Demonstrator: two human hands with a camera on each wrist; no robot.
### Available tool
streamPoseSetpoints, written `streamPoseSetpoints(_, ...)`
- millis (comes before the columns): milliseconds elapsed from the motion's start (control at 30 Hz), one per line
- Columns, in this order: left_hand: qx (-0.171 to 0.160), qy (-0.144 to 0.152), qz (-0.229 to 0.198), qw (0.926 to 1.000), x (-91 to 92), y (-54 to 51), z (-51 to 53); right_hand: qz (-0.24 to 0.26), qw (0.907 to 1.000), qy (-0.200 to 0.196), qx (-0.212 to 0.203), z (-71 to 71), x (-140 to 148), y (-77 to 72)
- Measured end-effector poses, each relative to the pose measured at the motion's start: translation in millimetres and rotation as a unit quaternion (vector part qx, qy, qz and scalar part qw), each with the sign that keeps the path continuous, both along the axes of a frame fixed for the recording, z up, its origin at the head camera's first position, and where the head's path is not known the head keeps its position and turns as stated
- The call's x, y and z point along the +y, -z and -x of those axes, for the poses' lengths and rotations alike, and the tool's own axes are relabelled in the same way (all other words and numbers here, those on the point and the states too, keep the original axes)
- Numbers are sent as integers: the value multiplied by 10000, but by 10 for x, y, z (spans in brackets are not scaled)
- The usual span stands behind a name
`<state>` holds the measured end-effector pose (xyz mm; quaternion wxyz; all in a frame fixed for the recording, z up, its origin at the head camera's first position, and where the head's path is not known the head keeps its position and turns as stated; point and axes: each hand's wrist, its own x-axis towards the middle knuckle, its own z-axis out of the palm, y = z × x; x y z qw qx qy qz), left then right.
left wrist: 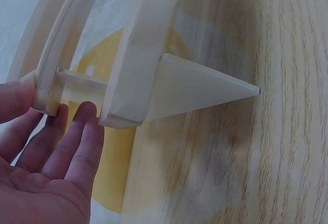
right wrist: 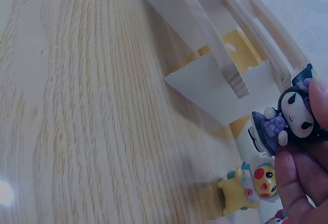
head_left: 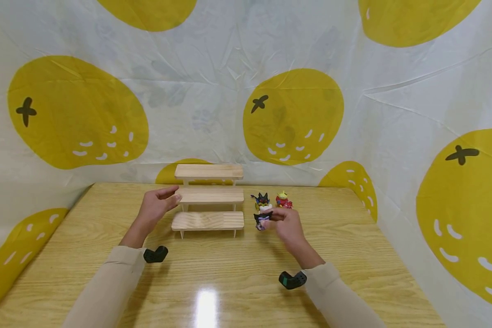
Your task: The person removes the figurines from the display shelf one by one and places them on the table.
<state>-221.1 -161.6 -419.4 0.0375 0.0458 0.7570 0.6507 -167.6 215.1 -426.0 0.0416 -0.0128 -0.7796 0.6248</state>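
A three-tier wooden display stand stands on the table. At its left end my left hand grips the middle board, thumb above and fingers beneath in the left wrist view. My right hand pinches a small black-and-purple hooded figurine with a white face, held in the air right of the stand's lowest board. Behind it on the table are a dark, pointy-eared figurine and a red-and-yellow figurine. In the right wrist view, a yellow figurine with red cheeks lies below the held one.
The wood-grain table reaches back to a pale cloth printed with yellow fruit. That cloth hangs close behind the stand and along the sides. Black wrist devices sit at both cuffs.
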Motion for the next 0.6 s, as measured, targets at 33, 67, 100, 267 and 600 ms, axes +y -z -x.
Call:
streamPoseSetpoints(33, -3, 1, -2, 10000, 1, -1, -1, -1, 10000, 21, -2, -6, 8, 1)
streamPoseSetpoints(67, -8, 1, -9, 10000, 2, -3, -2, 9, 10000, 33, -10, -10, 16, 3)
streamPoseSetpoints(100, -15, 2, -12, 10000, 3, -4, -3, 6, 10000, 48, -9, -11, 25, 7)
streamPoseSetpoints(267, -33, 16, -12, 10000, 8, -13, -9, 46, 9999, 128, -66, -13, 61, 26)
streamPoseSetpoints(600, -27, -5, 50, 10000, 6, -17, -9, 128, 9992, 322, -201, -24, 91, 52)
